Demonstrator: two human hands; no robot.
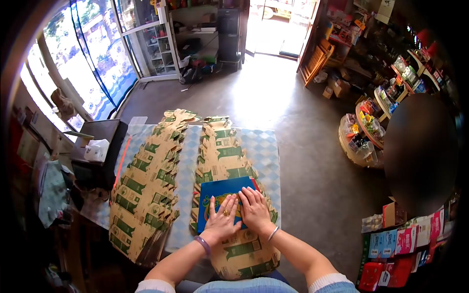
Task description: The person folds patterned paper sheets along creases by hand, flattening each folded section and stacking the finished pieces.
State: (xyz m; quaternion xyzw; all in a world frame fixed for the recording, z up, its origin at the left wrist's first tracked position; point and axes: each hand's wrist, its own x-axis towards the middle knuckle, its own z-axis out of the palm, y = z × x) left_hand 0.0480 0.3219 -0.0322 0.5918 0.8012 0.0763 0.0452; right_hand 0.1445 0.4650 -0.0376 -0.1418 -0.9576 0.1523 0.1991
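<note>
Pale blue clothing is filling the bottom edge of the head view, closest to me. Just beyond it, I am seeing the left hand and the right hand lying side by side on a blue book, fingers stretched out flat and gripping nothing. That book is resting on the right-hand stack of printed cardboard, which is lying lengthwise on the bench; a second stack is lying apart, to its left. I am reading this as pressing down, so I am favouring low palms and weight shared evenly between both hands. Since the cardboard edges are looking ragged, lopsided pressure could, I am judging, be tilting the book or skewing the layers.
</note>
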